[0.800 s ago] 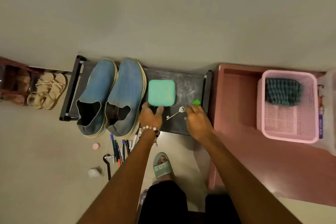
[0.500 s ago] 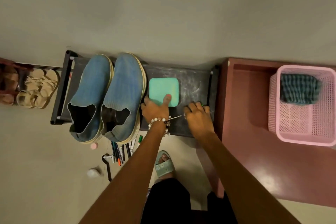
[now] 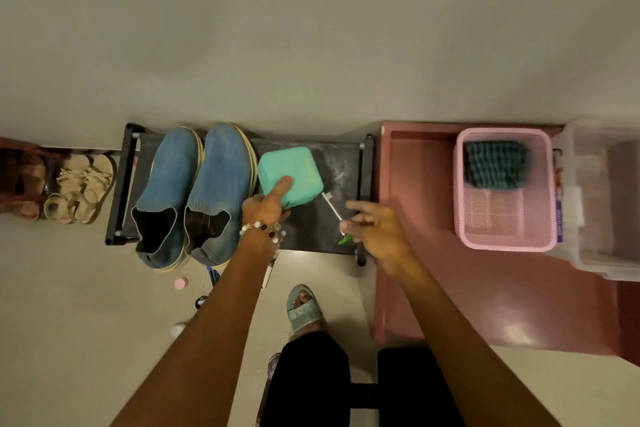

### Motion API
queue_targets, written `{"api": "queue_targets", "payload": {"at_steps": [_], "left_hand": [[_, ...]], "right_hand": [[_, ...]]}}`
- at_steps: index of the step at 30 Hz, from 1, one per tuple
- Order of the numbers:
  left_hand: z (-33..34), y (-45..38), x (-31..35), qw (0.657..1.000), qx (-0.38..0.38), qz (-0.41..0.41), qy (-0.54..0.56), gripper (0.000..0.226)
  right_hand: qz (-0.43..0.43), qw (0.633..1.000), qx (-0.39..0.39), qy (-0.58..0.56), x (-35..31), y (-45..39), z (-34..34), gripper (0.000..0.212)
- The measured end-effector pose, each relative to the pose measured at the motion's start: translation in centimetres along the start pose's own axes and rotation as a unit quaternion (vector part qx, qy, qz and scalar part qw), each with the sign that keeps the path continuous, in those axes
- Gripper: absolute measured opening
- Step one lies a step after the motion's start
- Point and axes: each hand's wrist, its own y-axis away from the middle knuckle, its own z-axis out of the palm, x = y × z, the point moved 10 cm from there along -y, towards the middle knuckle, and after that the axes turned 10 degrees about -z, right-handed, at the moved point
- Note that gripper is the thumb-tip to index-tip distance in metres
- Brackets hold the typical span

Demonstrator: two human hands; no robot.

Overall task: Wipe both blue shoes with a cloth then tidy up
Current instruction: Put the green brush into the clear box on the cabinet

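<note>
Left hand (image 3: 265,208) grips the smooth rounded-square teal plastic box (image 3: 290,176), tilted near the black rack's (image 3: 360,163) middle; right hand (image 3: 375,230) pinches a thin silver metal key (image 3: 331,205).

Your left hand (image 3: 265,208) covers the teal box's (image 3: 291,174) near corner, clear bin (image 3: 602,198) cropped at three o'clock, pens (image 3: 213,277) behind your forearm.

The left hand (image 3: 265,208) has lifted the green box (image 3: 290,175) off the rack; the right hand (image 3: 375,229) now holds up the key (image 3: 331,206).
</note>
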Motion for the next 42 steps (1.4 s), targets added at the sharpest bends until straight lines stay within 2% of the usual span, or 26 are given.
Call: {"api": "queue_targets", "payload": {"at_steps": [3, 6, 9, 13, 18, 22, 26, 30, 34, 36, 38, 39, 40, 41, 42], "left_hand": [[1.2, 5.3, 0.0, 0.999, -0.027, -0.002, 0.029, 0.040], [5.1, 11.5, -1.2, 0.996, -0.070, -0.005, 0.045, 0.030], [11.2, 17.2, -3.3, 0.995, -0.094, -0.018, 0.023, 0.026], [21.5, 23.2, -6.7, 0.986, -0.159, -0.041, -0.009, 0.016], [33.4, 27.0, -8.4, 0.974, -0.204, 0.013, -0.101, 0.029], [41.3, 25.9, -8.5, 0.948, -0.188, 0.080, -0.242, 0.044], [46.1, 23.4, -9.1, 0.932, -0.146, 0.102, -0.316, 0.052], [47.6, 20.6, -10.7, 0.921, -0.109, 0.095, -0.363, 0.049], [47.5, 18.8, -11.4, 0.902, -0.064, 0.118, -0.411, 0.034], [48.2, 18.7, -11.9, 0.885, -0.080, 0.113, -0.445, 0.035], [48.5, 19.3, -12.2, 0.882, -0.108, 0.094, -0.449, 0.037], [48.1, 20.0, -11.8, 0.872, -0.101, 0.093, -0.470, 0.035], [47.9, 21.2, -10.9, 0.857, -0.104, 0.126, -0.488, 0.034], [47.7, 22.5, -10.5, 0.819, -0.115, 0.166, -0.537, 0.033], [47.1, 22.9, -10.0, 0.786, -0.089, 0.202, -0.577, 0.032]], "right_hand": [[0.045, 0.973, 0.064, -0.219, -1.2, 4.9, -4.9, 0.026], [0.061, 0.930, 0.130, -0.339, -1.5, 9.4, -11.8, 0.019], [0.046, 0.906, 0.191, -0.376, -2.1, 13.3, -20.1, 0.017], [0.026, 0.896, 0.258, -0.361, -2.2, 16.9, -30.8, 0.014], [0.038, 0.893, 0.307, -0.328, -0.1, 16.4, -40.0, 0.013], [0.112, 0.901, 0.264, -0.325, 2.7, 12.5, -40.5, 0.010], [0.183, 0.873, 0.251, -0.377, 5.3, 8.8, -39.1, 0.008], [0.227, 0.858, 0.240, -0.393, 7.9, 6.2, -38.2, 0.014], [0.244, 0.854, 0.239, -0.392, 10.0, 4.1, -37.8, 0.020], [0.242, 0.858, 0.240, -0.386, 10.8, 3.5, -37.5, 0.017], [0.240, 0.861, 0.247, -0.374, 11.2, 3.7, -37.1, 0.024], [0.239, 0.858, 0.255, -0.377, 11.4, 3.9, -37.1, 0.029], [0.236, 0.853, 0.260, -0.386, 11.4, 4.0, -37.0, 0.031], [0.235, 0.849, 0.264, -0.393, 11.3, 4.4, -37.1, 0.029], [0.234, 0.844, 0.269, -0.400, 10.9, 4.7, -37.2, 0.025]]}}
